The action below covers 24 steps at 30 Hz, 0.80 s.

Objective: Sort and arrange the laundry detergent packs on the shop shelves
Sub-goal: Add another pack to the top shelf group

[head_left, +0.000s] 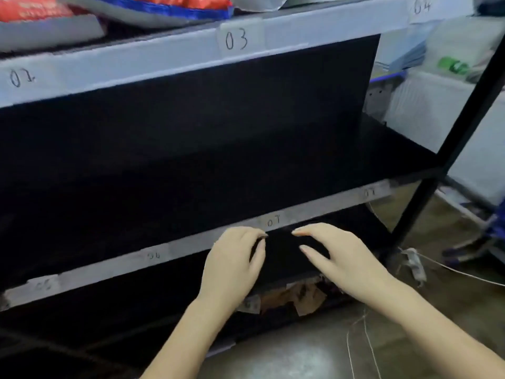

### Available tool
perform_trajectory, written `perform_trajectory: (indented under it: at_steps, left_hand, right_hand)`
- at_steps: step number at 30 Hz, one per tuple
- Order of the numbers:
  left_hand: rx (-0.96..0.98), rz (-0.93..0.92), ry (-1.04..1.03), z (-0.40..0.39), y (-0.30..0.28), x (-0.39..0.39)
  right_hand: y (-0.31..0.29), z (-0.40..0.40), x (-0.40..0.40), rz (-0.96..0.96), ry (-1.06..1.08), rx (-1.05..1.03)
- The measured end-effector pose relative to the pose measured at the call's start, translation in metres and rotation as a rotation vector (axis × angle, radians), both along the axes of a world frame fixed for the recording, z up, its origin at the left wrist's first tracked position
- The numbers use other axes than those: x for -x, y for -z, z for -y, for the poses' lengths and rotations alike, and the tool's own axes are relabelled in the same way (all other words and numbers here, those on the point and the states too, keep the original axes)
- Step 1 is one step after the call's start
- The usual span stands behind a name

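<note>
black shelf board: the middle shelf [246,165] in the head view is dark and seems to carry nothing; its grey front strip bears small paper tags, one reading 07 [273,221].
top shelf: red, blue and white plastic detergent packs [153,8] lie flat above the grey edge marked 02, 03 and 04, well apart from both hands.
left hand [235,258]: hovers just below the 07 tag, fingers bent downward, gripping nothing that shows.
right hand [336,253]: beside the left, fingers spread and relaxed, also holding nothing.
bottom shelf: torn brown paper scraps [295,296] lie near its front edge under the hands.
floor: thin white cord [363,337] trails near the black upright post [451,143].
risk: packs overhanging the top edge look floppy; a careless pull could slide the neighbours off. the loose cord could snag a foot. the faint handwritten tags could be misread, so a pack lands in the wrong slot.
</note>
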<state>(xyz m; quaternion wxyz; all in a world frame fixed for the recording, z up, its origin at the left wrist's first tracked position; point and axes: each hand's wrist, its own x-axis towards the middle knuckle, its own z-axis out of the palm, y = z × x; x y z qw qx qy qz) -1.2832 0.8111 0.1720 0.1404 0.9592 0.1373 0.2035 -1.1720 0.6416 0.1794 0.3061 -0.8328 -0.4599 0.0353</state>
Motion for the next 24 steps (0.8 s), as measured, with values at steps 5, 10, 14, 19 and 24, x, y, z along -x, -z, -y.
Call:
perform_trajectory:
  at_steps: [5,10,14,19,24]
  left_hand:
    - [0.106,-0.304,0.050,-0.011,0.099,-0.014]
    - [0.166,-0.519,0.013,-0.027,0.181,-0.051]
    - [0.196,-0.638,-0.041,-0.045,0.237,-0.093]
    - [0.255,-0.757,-0.150,-0.074,0.302,-0.153]
    - [0.071,-0.646,-0.187,-0.103,0.349,-0.200]
  right_hand:
    - [0.101,0.007,-0.010,-0.226,0.139,0.243]
    - [0.175,0.001,-0.049,-0.326,0.201,0.348]
    - [0.224,-0.013,-0.098,-0.354,0.204,0.397]
    - [0.300,-0.040,-0.163,-0.354,0.184,0.442]
    - [0.364,-0.071,-0.213,-0.350,0.184,0.502]
